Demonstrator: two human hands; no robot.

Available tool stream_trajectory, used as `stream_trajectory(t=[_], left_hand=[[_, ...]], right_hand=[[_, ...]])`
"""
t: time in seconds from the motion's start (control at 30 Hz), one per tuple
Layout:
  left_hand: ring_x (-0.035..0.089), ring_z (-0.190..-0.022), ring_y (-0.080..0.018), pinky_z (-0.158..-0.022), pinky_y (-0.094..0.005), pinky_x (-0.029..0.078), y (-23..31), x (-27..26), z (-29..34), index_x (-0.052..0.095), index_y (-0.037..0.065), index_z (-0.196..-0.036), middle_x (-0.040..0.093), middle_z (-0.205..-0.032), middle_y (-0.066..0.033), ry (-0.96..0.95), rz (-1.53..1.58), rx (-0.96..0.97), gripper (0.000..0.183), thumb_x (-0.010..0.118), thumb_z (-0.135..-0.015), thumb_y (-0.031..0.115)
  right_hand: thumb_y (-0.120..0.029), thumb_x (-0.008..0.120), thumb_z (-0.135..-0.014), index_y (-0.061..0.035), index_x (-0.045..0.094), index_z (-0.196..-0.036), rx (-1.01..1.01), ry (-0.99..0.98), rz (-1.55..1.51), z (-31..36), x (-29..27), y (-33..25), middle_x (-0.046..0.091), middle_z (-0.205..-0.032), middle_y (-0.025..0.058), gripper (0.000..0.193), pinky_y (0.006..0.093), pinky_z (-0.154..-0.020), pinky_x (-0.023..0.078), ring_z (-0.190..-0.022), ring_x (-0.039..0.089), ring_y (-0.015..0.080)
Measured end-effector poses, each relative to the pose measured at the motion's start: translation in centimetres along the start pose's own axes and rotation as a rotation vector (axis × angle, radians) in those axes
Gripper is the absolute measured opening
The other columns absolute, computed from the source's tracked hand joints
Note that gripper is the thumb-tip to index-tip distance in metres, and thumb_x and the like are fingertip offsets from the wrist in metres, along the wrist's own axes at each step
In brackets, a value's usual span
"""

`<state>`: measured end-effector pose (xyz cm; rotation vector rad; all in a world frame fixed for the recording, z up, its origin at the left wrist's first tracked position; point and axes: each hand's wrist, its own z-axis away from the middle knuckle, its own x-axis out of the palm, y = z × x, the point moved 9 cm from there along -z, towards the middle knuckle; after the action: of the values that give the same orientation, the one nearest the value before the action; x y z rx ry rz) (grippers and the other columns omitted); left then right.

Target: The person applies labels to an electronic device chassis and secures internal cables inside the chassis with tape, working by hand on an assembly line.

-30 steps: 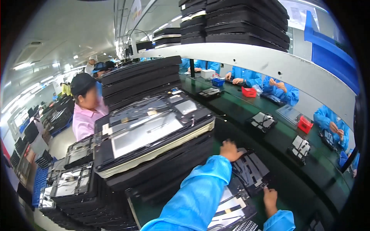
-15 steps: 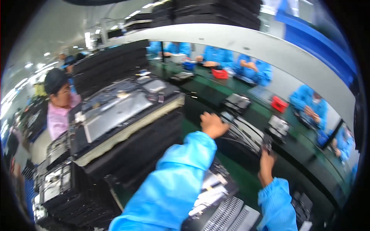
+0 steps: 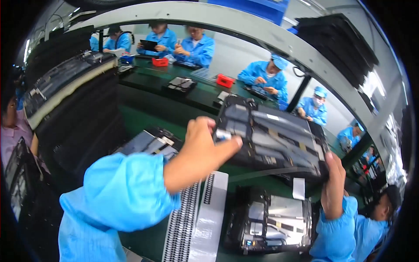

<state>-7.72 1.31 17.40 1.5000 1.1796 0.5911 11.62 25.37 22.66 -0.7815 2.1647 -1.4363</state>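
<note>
A black tray (image 3: 286, 162) with silver flat parts and dark strips in it hangs tilted over the table, held between my hands. At its left end, my left hand (image 3: 200, 146) has the thumb over the top and the other fingers at the edge. My right hand (image 3: 334, 181) grips the opposite end near the corner; part of its fingers is hidden. Beneath lies a second black tray (image 3: 238, 218) holding similar silver parts. To its left are white strips (image 3: 205, 231) with rows of small dark pieces. A white paper slip (image 3: 298, 188) shows between the two trays.
Another tray of parts (image 3: 150, 144) lies beyond my left sleeve. A tall stack of black trays (image 3: 78, 118) stands at the left, near a person in pink. Co-workers in blue sit across the green table (image 3: 144, 102), with red bins (image 3: 224, 81) before them. A grey shelf beam (image 3: 244, 32) crosses above.
My view has swung to the right. The black tray has come up off the table and nearer, with both hands on its ends. The white strips and second tray now show more fully.
</note>
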Motion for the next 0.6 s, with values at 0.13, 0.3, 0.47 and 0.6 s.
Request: stream_trajectory(t=[0.13, 0.3, 0.47, 0.6], left_hand=[[0.04, -0.093, -0.0189, -0.08, -0.0286, 0.038, -1.1, 6.5, 7.9, 0.03, -0.008, -0.111, 0.037, -0.101, -0.0144, -0.254, 0.139, 0.021, 0.061, 0.065, -0.074, 0.027], [0.037, -0.096, -0.0257, -0.087, -0.0329, 0.033, -3.9, 10.8, 11.7, 0.031, -0.01, -0.109, 0.033, -0.103, -0.0195, -0.328, 0.044, 0.075, 0.062, 0.062, -0.075, 0.032], [0.044, -0.086, -0.0167, -0.075, -0.0281, 0.041, -3.6, 9.8, 11.6, 0.041, -0.009, -0.107, 0.041, -0.098, -0.0135, -0.42, 0.151, 0.116, 0.056, 0.06, -0.077, 0.035], [0.045, -0.1, -0.0282, -0.087, -0.0339, 0.037, -6.7, 8.0, 8.9, 0.044, -0.005, -0.111, 0.044, -0.106, -0.0177, -0.352, -0.24, 0.458, 0.041, 0.056, -0.077, 0.017]], right_hand=[[-0.02, 0.048, -0.085, 0.0028, 0.053, -0.102, -0.084, 0.072, 0.126, 8.1, -7.5, 2.6, 0.056, -0.095, 0.0072, 0.029, 0.0242, -0.081, 0.036, -0.087, 0.051, 0.0123], [-0.018, 0.048, -0.085, 0.0041, 0.055, -0.098, -0.085, 0.186, 0.364, 12.3, -12.7, 9.4, 0.057, -0.091, 0.0083, 0.027, 0.0253, -0.08, 0.036, -0.085, 0.05, 0.0135], [-0.014, 0.049, -0.084, 0.004, 0.054, -0.098, -0.351, 0.255, 0.733, 13.9, -12.5, 6.6, 0.053, -0.091, 0.0104, 0.024, 0.0272, -0.079, 0.037, -0.088, 0.049, 0.0186], [-0.006, 0.053, -0.076, 0.0031, 0.053, -0.093, -0.567, 0.275, 0.557, 21.2, -6.3, 2.1, 0.052, -0.082, 0.0103, 0.019, 0.0307, -0.074, 0.041, -0.082, 0.05, 0.0225]])
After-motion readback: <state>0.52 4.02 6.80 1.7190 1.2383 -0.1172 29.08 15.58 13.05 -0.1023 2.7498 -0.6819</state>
